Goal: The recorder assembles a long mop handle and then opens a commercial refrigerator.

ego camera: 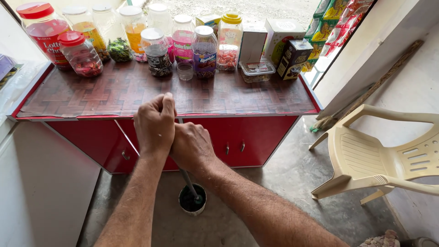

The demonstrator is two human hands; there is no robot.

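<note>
We had both hands clenched on one upright rod — the left hand on top, the right hand just beneath it. The rod's lower end stood in a small dark-filled can on the concrete floor, in front of the red counter lined with candy jars.

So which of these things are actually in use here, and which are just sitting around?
In use:
left hand
right hand
stick, gripped by both hands
small can on the floor, the stick's end inside it

Just sitting around:
sweet jars on the red counter
plastic chair
broom against the wall
</note>
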